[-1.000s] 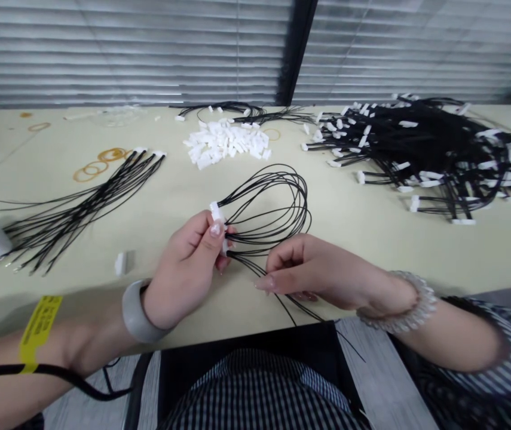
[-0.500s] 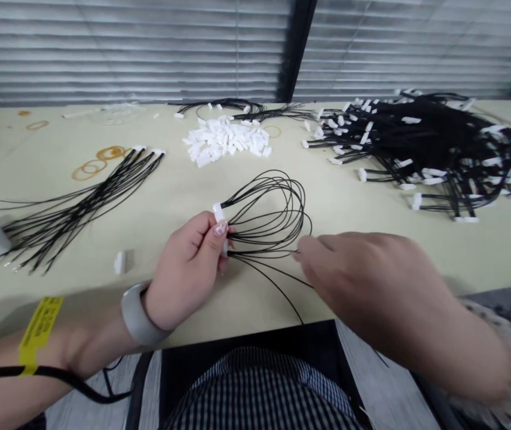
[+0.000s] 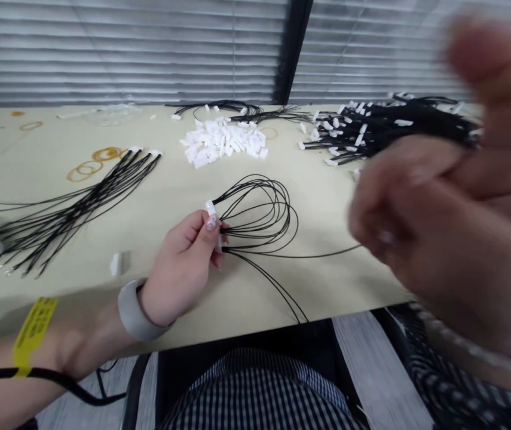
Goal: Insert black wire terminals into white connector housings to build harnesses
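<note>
The pale tabletop [image 3: 58,131] carries a dark heap of wires [image 3: 416,122] at its far right. The right hand [image 3: 465,233] hangs blurred near the camera, fingers curled; whether its grip holds the single black wire [image 3: 322,256] reaching toward it, I cannot tell. The left hand [image 3: 183,257] keeps a closed grip, thumb uppermost, on the white connector [image 3: 210,207] over the tabletop's near middle; fingers hide whether it is one piece or several. Looped wires [image 3: 255,240] bulge rightward from it, and two loose wires [image 3: 277,286] droop nearer the edge. A hard tug could pull the single wire from the connector or twist the connector under the thumb; crossing loops could snag.
</note>
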{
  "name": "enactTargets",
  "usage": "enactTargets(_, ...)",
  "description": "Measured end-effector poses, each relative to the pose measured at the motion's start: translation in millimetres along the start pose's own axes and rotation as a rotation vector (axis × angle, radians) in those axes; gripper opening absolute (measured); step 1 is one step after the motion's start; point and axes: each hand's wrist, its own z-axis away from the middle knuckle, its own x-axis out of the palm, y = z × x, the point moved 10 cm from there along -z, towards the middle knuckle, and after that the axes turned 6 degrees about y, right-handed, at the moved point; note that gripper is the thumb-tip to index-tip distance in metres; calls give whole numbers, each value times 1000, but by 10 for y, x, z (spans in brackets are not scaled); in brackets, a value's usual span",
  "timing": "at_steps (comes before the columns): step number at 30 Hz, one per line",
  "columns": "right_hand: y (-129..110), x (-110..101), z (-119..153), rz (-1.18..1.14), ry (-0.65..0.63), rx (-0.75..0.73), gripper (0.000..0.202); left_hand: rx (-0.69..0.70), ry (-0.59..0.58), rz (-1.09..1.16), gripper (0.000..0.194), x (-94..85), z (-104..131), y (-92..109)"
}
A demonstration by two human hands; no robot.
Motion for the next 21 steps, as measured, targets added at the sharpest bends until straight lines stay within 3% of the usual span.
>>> enactTargets(3,13,316,-24,41,-186,-11,11,47,-8,-39,25,5,28,59)
enactTargets(5,59,512,-4,132,-302,-36,11,70,-13,-65,24,3,45,84)
enactTargets(7,99,610,-5,182,-326,-61,14,79,-27,-77,25,11,56,96)
enactTargets(21,172,726,-20,236,-345,-93,18,64,-54,-84,28,34,51,76)
